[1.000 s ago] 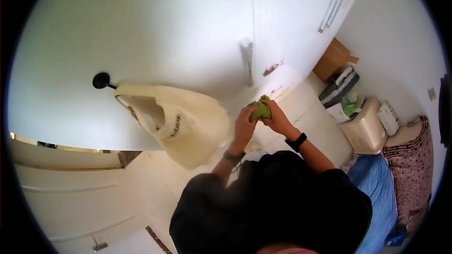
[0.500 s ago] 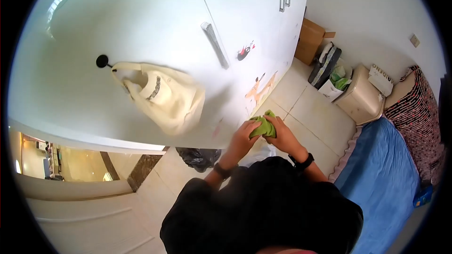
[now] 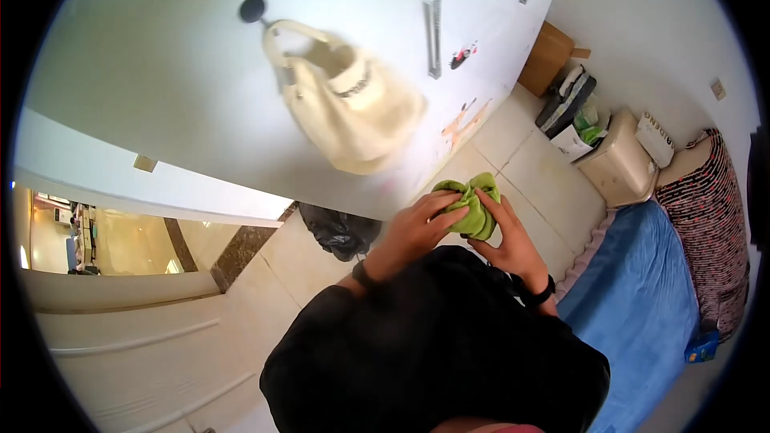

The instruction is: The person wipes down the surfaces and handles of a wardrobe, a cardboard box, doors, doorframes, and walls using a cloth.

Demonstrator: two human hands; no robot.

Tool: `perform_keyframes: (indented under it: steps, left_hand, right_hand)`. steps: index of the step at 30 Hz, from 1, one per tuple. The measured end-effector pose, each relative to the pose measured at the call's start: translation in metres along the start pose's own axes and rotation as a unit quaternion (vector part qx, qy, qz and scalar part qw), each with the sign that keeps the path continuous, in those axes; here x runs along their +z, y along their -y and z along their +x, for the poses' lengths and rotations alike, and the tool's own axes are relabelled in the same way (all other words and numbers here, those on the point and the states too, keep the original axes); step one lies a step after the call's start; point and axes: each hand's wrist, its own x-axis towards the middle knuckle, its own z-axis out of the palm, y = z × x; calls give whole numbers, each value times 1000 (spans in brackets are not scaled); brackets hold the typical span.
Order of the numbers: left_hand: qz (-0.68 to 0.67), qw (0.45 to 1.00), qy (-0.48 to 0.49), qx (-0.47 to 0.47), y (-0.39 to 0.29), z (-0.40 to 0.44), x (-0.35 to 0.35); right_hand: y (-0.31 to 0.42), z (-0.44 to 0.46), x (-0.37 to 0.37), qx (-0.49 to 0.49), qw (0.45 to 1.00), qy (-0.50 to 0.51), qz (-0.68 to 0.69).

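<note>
A crumpled green cloth (image 3: 479,220) is gripped between both hands in front of my body, above the tiled floor. My left hand (image 3: 417,227) closes on it from the left, fingers lying over its top. From the right, my right hand (image 3: 513,244) holds the cloth with its fingers curled round the edge. Dark bands sit on both wrists. A cream tote bag (image 3: 353,112) hangs from a black hook (image 3: 253,10) on the white cabinet door, beyond my hands.
The white cabinet (image 3: 184,72) with metal handles (image 3: 434,36) rises ahead. A black plastic bag (image 3: 333,228) lies on the floor to the left. On the right are a blue-covered bed (image 3: 642,297), a beige bin (image 3: 622,160) and a cardboard box (image 3: 547,60). A doorway opens at left.
My view has shifted, so the tote bag and cabinet appear further right and higher. Both hands still hold the cloth, which now looks more spread out, with the right hand lower along its side.
</note>
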Motion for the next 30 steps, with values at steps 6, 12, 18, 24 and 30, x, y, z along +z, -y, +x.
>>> perform_keyframes:
  steps: [6,12,18,24,30]
  left_hand:
    - [57,991,-79,96,37,-50,-87]
    - [133,962,-222,90,58,-96,-147]
    - [121,906,-374,155,74,-56,-181]
    - [152,897,-358,210,78,-32,-183]
    - [180,955,-203,123,76,-58,-174]
  right_hand:
    - [28,51,70,-144,989,25,-27]
    - [61,116,156,-296,955,-8,8]
    - [125,168,194,-366,910,-197,17]
    - [132,166,199,-334,903,-271,7]
    - [80,144,227,-110,964,-214,117]
